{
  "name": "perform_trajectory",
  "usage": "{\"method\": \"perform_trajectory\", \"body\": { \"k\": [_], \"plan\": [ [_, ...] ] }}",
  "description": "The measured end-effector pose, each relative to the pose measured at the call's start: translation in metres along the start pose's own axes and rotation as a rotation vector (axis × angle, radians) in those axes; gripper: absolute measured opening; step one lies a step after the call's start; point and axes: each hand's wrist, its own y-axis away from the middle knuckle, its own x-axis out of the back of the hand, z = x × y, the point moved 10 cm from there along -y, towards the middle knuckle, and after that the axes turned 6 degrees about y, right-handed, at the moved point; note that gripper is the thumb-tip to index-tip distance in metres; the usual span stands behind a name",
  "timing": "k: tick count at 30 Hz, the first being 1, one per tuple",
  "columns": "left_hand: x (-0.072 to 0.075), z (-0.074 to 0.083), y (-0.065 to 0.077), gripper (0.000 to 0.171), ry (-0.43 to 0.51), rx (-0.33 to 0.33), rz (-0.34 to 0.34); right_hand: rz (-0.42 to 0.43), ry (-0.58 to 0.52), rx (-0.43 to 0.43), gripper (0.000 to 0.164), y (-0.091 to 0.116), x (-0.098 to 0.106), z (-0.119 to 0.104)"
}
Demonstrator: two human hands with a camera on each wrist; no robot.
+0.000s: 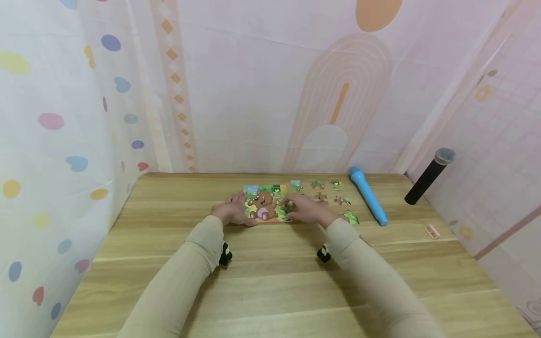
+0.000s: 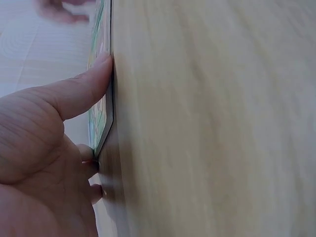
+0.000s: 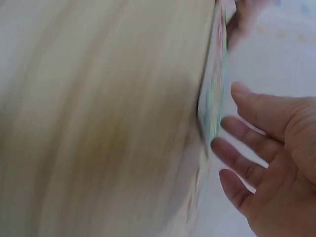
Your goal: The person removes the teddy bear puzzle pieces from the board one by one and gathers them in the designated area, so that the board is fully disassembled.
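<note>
A jigsaw puzzle board [image 1: 265, 199] with a brown bear picture lies on the wooden table. My left hand [image 1: 234, 210] holds its near left corner, thumb [image 2: 91, 84] along the near edge and fingers by the left side. At the right edge is my right hand [image 1: 305, 208]; in the right wrist view its fingers [image 3: 239, 155] are spread and relaxed beside the board, with nothing between them. To the right of the board lie several loose puzzle pieces [image 1: 321, 197], some partly hidden by the right hand.
A blue microphone [image 1: 368, 196] lies right of the pieces. Farther right, a black microphone [image 1: 428, 177] with a grey head leans near the table's edge. A small pinkish piece [image 1: 432, 231] lies in front of it. Patterned curtains [image 1: 236, 94] hang behind the table.
</note>
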Motion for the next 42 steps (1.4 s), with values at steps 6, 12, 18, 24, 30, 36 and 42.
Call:
{"method": "perform_trajectory", "body": {
  "k": [6, 12, 18, 24, 30, 36, 42],
  "plan": [
    [-0.006, -0.007, -0.011, 0.115, -0.002, -0.015, 0.004, 0.004, 0.005, 0.03, 0.049, -0.021, -0.017, -0.028],
    [-0.003, -0.009, -0.015, 0.112, 0.006, -0.009, 0.011, -0.011, 0.106, 0.019, 0.046, -0.027, -0.026, -0.028],
    [-0.002, -0.009, -0.015, 0.111, 0.007, 0.009, 0.007, -0.003, 0.101, 0.001, 0.048, -0.027, -0.025, -0.028],
    [-0.003, -0.005, -0.011, 0.106, 0.1, -0.041, -0.014, 0.002, 0.1, 0.013, 0.045, -0.03, -0.027, -0.026],
    [-0.001, 0.005, -0.002, 0.093, 0.219, -0.105, -0.013, -0.006, 0.089, 0.005, 0.045, -0.031, -0.027, -0.026],
    [0.002, 0.008, 0.005, 0.09, 0.163, -0.071, 0.014, -0.012, 0.046, -0.004, 0.045, -0.032, -0.027, -0.026],
    [0.004, 0.007, 0.006, 0.088, 0.17, -0.041, 0.023, 0.006, -0.009, -0.013, 0.042, -0.033, -0.025, -0.026]
  ]
}}
